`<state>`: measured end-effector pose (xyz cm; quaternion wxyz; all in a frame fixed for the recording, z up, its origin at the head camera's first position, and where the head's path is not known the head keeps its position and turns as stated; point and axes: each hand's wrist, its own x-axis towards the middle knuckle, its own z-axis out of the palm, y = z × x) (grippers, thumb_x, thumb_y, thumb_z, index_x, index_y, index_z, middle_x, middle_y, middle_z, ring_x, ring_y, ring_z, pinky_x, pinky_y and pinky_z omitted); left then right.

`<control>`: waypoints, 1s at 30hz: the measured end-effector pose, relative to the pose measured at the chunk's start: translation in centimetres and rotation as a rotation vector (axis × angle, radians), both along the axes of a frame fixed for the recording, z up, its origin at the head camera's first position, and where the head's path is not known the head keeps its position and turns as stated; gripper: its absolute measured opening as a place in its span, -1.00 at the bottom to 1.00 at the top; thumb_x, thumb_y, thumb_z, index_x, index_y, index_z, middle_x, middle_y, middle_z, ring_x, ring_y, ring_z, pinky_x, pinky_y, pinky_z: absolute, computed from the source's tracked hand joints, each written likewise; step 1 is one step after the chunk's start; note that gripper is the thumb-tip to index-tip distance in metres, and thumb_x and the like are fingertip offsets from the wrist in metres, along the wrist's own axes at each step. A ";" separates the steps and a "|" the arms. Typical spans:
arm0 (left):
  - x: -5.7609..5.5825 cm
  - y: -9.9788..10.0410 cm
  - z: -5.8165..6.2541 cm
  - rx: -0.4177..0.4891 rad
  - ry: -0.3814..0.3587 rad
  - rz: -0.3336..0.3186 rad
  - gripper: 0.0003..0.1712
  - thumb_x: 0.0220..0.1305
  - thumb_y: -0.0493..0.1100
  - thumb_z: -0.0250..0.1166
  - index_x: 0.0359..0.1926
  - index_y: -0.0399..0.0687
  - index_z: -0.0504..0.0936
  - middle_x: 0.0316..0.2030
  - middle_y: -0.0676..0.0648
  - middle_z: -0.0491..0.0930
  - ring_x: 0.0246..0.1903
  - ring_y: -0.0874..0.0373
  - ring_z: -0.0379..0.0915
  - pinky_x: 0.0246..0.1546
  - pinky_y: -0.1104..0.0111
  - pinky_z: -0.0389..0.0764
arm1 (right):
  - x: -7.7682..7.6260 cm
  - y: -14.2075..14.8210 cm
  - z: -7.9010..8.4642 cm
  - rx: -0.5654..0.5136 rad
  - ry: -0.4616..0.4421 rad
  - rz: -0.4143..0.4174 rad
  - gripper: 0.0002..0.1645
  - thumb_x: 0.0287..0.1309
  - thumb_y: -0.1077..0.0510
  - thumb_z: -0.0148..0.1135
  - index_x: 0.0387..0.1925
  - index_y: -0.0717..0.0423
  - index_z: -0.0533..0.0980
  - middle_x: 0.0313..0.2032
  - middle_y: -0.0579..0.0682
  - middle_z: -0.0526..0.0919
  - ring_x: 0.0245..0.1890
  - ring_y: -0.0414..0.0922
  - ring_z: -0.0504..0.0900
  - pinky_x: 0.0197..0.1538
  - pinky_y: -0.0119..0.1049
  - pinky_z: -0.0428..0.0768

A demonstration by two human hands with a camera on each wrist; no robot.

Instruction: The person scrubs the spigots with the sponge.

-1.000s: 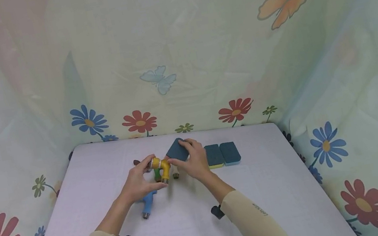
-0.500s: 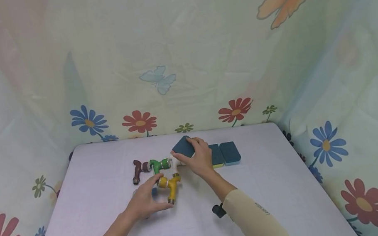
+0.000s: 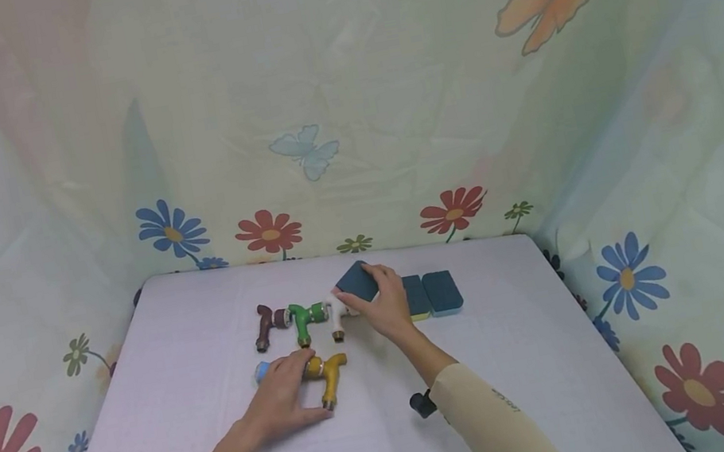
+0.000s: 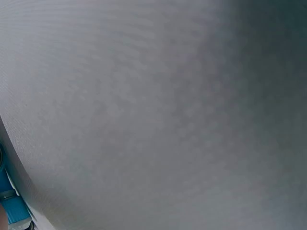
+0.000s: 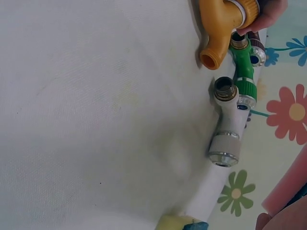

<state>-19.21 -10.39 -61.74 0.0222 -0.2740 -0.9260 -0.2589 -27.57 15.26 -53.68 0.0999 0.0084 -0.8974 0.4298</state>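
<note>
My left hand [image 3: 281, 398] holds a yellow tap [image 3: 333, 380] low over or on the white table, thumb by its threaded end and fingers at its knob. Under that hand a blue tap [image 3: 261, 370] is mostly hidden; part of this blue tap [image 4: 15, 208] shows in the left wrist view's corner. My right hand [image 3: 384, 303] grips a sponge [image 3: 356, 282] with a dark teal face, tilted above the table; its pink side [image 5: 288, 184] appears in the right wrist view. Just left of it lies a white tap [image 3: 336, 319], beside a green tap [image 3: 302, 324].
A dark brown tap [image 3: 265, 328] lies at the left end of the tap row. Two more teal-faced sponges lie side by side to the right, the outer sponge [image 3: 442, 291] fully visible. A flowered curtain [image 3: 354, 179] stands behind the table [image 3: 502, 363].
The left hand has brought the yellow tap down toward the near side, beside the blue tap, uncovering the back row. The right hand has shifted slightly right with its sponge.
</note>
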 end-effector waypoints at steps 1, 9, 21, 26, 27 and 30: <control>0.0 0.0 0.0 -0.009 0.002 -0.001 0.30 -0.04 0.46 0.54 0.55 -0.12 0.26 0.47 -0.11 0.40 0.45 -0.07 0.34 0.51 -0.05 0.30 | 0.0 0.0 0.0 0.002 -0.002 0.002 0.04 0.08 -0.44 0.45 0.49 -0.12 0.38 0.48 0.06 0.33 0.50 0.14 0.28 0.49 0.19 0.37; -0.1 -1.3 -0.1 -0.058 0.006 0.063 0.29 -0.05 0.50 0.51 0.53 -0.10 0.29 0.44 -0.10 0.43 0.44 -0.05 0.34 0.51 -0.05 0.27 | 0.3 0.0 0.3 -0.005 -0.017 0.021 0.03 0.09 -0.43 0.45 0.49 -0.13 0.37 0.49 0.05 0.33 0.50 0.13 0.27 0.50 0.17 0.37; -0.7 -2.5 0.7 -0.123 0.063 0.049 0.33 -0.16 0.60 0.49 0.45 -0.14 0.37 0.45 -0.16 0.37 0.53 -0.14 0.16 0.55 -0.15 0.15 | 0.5 0.3 0.2 -0.015 -0.011 0.020 0.05 0.06 -0.45 0.46 0.49 -0.13 0.38 0.48 0.07 0.34 0.50 0.13 0.30 0.50 0.19 0.37; -1.8 -2.1 2.3 -0.127 0.078 0.036 0.34 -0.11 0.63 0.43 0.49 -0.15 0.33 0.45 -0.18 0.37 0.51 -0.15 0.16 0.51 -0.20 0.10 | 0.6 0.3 0.1 -0.032 -0.016 0.029 0.07 0.03 -0.46 0.48 0.49 -0.14 0.38 0.48 0.06 0.34 0.50 0.13 0.29 0.50 0.18 0.37; -2.2 -2.1 2.6 -0.106 0.076 0.044 0.27 0.01 0.58 0.40 0.50 -0.15 0.32 0.45 -0.19 0.37 0.50 -0.16 0.18 0.50 -0.20 0.11 | 0.6 0.3 0.1 -0.031 -0.016 0.031 0.07 0.04 -0.45 0.48 0.49 -0.15 0.38 0.48 0.06 0.34 0.50 0.13 0.29 0.50 0.17 0.37; -3.7 -2.1 3.6 -0.018 0.067 0.101 -0.01 0.34 0.38 0.29 0.51 -0.17 0.30 0.44 -0.22 0.39 0.48 -0.19 0.21 0.46 -0.22 0.17 | 0.6 0.3 0.0 -0.038 -0.007 0.035 0.05 0.05 -0.43 0.48 0.49 -0.15 0.38 0.48 0.06 0.34 0.49 0.13 0.30 0.50 0.17 0.38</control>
